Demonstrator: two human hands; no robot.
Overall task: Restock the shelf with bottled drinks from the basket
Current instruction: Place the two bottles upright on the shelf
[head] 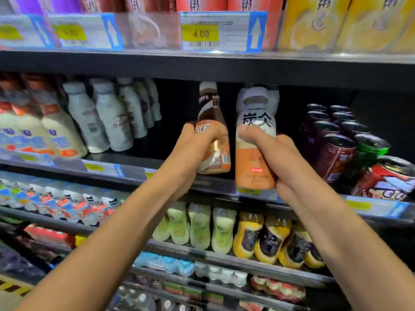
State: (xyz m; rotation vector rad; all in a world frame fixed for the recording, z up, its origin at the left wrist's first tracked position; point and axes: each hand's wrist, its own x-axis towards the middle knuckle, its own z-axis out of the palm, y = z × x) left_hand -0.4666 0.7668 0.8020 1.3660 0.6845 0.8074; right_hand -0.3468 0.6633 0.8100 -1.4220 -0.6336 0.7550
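Two bottles are held, one per hand: the left hand (197, 140) has its fingers curled round a brown bottle (212, 115), and the right hand (276, 153) grips an orange bottle (256, 173) with the thumb across its label. Both forearms reach up and forward, holding the bottles near-upright and side by side at the front of the shelf (125, 169), in the gap between white bottles (112, 117) and cans (332, 144).

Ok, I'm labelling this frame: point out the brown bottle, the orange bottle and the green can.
brown bottle (211, 115): head view, upper brown body.
orange bottle (253, 172): head view, lower orange label.
green can (378, 150): head view, green side.
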